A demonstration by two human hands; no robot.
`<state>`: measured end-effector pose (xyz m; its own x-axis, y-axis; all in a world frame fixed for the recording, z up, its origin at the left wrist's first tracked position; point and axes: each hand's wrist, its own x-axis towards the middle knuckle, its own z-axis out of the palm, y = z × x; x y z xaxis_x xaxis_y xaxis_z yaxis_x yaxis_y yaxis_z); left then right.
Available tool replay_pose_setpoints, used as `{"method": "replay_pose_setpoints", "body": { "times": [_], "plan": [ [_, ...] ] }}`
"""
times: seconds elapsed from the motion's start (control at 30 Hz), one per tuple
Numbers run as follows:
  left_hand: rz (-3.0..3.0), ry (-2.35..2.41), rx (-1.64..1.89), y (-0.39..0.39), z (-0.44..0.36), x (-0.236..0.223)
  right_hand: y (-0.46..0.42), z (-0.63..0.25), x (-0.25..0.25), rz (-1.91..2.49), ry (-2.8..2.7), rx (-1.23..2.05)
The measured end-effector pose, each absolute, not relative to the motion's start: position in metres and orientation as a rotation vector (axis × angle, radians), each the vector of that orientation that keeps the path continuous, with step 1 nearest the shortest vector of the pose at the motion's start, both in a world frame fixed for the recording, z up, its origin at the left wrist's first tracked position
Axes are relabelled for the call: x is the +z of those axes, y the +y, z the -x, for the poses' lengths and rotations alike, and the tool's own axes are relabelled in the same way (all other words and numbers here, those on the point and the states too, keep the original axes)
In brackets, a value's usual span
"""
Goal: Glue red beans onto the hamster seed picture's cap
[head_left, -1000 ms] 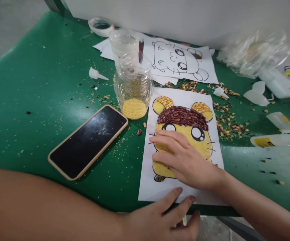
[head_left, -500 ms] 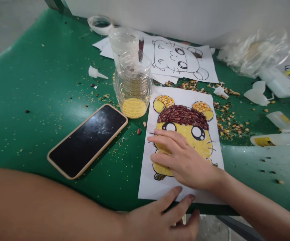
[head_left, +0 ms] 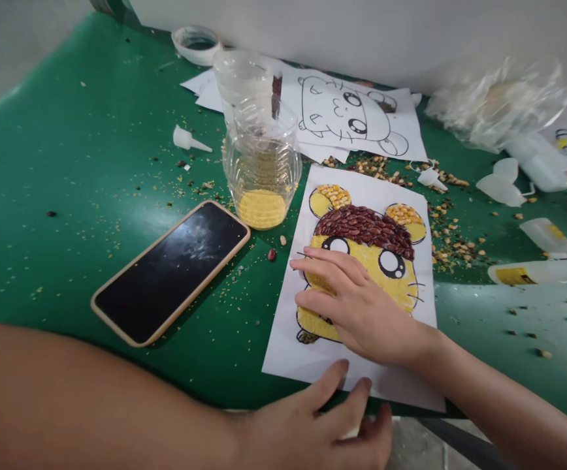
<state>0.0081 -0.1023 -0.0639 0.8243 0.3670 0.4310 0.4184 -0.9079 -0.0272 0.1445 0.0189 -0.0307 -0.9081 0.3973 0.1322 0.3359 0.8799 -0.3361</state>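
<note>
A: Across the green table (head_left: 43,163), beside the phone (head_left: 170,274), lies the paper sheet (head_left: 281,356): light, bendy, probably liable to shed grains, so take its bare borders!

B: Right hand (head_left: 366,310) lies over the picture, fingers outstretched; left hand (head_left: 320,421) half-curls by the near edge, though I can't tell whether it grips anything.

A: And the look! Yellow face (head_left: 401,287), dark-red seed cap (head_left: 362,225), then little corn kernels (head_left: 335,194).
</note>
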Motion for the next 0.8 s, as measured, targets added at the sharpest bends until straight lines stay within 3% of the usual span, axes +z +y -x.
{"method": "replay_pose_setpoints", "body": {
  "times": [0.8],
  "plan": [
    [2.967,-0.602,-0.580,-0.0997,-0.0058,-0.0587,0.0168,-0.1419,-0.0346,0.591,-2.831,0.628]
  ]
}}
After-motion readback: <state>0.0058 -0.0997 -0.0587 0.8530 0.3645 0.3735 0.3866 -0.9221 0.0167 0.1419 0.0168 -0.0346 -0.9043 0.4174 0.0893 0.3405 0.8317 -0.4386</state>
